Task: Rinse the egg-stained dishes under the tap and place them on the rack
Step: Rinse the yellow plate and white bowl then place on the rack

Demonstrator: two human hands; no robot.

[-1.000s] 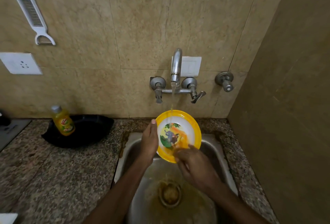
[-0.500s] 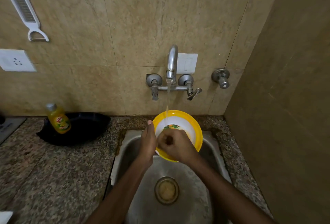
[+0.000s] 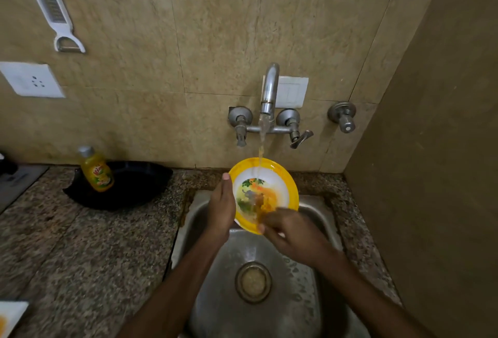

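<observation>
Sitting below left hand (image 3: 221, 202) and right hand (image 3: 293, 232): stainless steel sink (image 3: 296, 310). Chrome wall tap (image 3: 270, 86) above fingers, water stream falling onto tilted yellow-rimmed round plate with cartoon picture (image 3: 272, 184), held over sink. Left hand grips plate's left rim, thumb up along edge. Right hand fingertips touch plate's lower face; blurred, whether gripping cannot tell.

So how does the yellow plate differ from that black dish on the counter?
The yellow plate is round and bright-rimmed, with a picture in its middle; the black dish is plain and dark, with a pointed end. The left hand holds the yellow plate tilted over the sink, under water from the tap; the black dish lies flat on the counter, with no hand on it. The yellow plate shows orange smears; none show on the black dish. Both are shallow.
</observation>
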